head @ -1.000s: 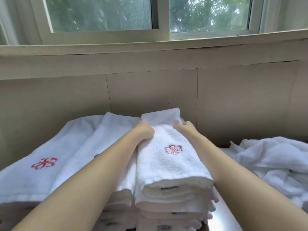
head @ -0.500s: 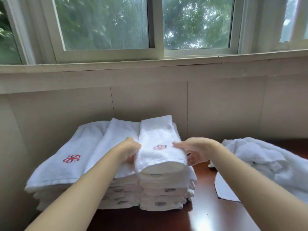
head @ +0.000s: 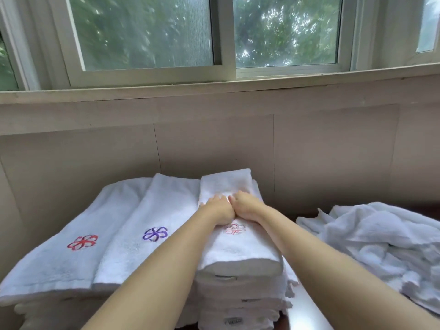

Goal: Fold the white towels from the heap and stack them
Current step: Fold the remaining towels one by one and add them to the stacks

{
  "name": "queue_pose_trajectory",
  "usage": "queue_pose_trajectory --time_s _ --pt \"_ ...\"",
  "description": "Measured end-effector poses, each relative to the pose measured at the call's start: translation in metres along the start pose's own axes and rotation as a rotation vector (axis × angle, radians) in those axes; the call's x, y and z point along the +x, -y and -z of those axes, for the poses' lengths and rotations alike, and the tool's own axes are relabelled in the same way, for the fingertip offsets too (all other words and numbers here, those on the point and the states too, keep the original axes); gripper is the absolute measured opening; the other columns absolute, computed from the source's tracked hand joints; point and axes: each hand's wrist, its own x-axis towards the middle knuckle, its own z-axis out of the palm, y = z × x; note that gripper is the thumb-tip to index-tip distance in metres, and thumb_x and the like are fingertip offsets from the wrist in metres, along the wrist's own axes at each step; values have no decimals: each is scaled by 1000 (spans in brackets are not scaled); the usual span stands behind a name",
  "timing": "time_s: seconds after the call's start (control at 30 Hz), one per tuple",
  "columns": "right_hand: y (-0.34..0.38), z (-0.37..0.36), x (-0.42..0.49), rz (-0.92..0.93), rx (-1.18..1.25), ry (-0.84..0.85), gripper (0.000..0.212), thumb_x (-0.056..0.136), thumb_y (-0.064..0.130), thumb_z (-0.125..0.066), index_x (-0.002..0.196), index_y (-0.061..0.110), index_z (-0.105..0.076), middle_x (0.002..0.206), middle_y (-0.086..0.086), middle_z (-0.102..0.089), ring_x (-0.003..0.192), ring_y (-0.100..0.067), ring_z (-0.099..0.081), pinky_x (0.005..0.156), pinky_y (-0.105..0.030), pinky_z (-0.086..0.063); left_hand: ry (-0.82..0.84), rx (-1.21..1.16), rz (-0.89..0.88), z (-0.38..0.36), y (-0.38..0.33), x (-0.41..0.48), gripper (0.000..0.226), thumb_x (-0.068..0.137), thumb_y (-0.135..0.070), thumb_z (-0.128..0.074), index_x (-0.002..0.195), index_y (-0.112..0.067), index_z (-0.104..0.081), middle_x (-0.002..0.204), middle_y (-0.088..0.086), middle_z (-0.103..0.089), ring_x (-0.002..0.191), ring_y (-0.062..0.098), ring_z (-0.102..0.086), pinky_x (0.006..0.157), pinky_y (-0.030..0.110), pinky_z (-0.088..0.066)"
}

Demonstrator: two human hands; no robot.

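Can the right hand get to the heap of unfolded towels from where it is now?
Probably yes. The right hand rests on the top folded towel and holds nothing, and the heap lies on its own side, with nothing between them.

White left towel [head: 71,263] with a red flower emblem [head: 82,242], white middle towel [head: 152,208] with a purple flower emblem [head: 155,233], white right towel [head: 240,250] with a paler red emblem [head: 234,228], plain white heap [head: 381,239], beige wall [head: 214,144] with thin dark seams, off-white window frame [head: 223,44], green foliage [head: 142,29] behind glass
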Motion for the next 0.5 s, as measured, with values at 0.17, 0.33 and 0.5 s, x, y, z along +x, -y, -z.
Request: queue_pose_trajectory --time_s 0.17,0.33,0.5 --pt "-28 -8 61 83 44 79 54 104 32 -24 151 6 -17 160 -9 -5 147 -20 -2 119 -36 -3 143 -65 -34 -2 23 43 55 103 -40 -13 153 -19 -14 159 7 -16 147 27 -11 119 43 -8" --pt "-34 -14 86 -55 -4 15 68 101 45 -26 153 11 1 160 -2 8 147 -21 4 119 -42 -4 44 2 47 -15 25 46 65 100 -52 -16 154 -19 -1 161 5 1 148 23 3 119 46 -5" --pt "-37 -3 50 -150 38 130 73 100 52 -23 152 8 3 160 -9 6 147 -27 0 119 -42 -5 122 -11 18 -9 16 4 68 98 -56 -17 153 -20 1 161 3 7 148 20 5 118 49 -2"
